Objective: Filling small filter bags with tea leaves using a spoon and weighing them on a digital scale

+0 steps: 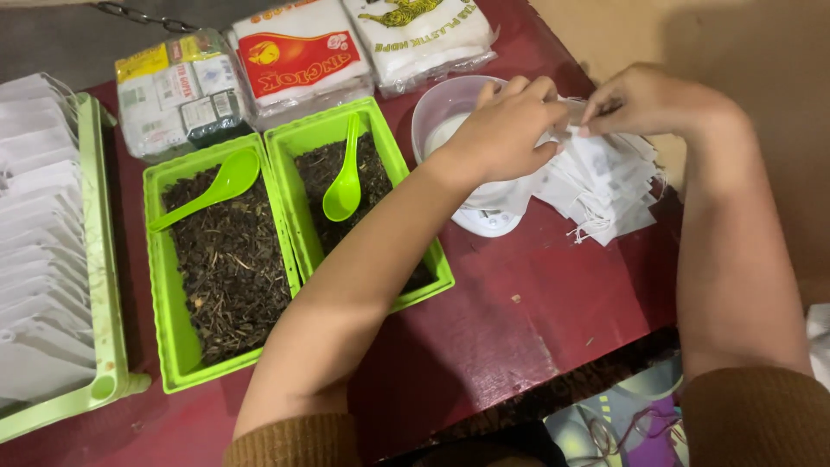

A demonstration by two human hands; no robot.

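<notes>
White paper filter bags [605, 177] lie heaped at the dark red table's [519, 320] far right edge; both the left hand [506, 130] and right hand [644, 99] pinch one bag over a translucent plastic bowl [441, 108]. Two green plastic trays of dark dried leaves [229, 259], each holding a green spoon [346, 177], sit left of the forearm.
</notes>
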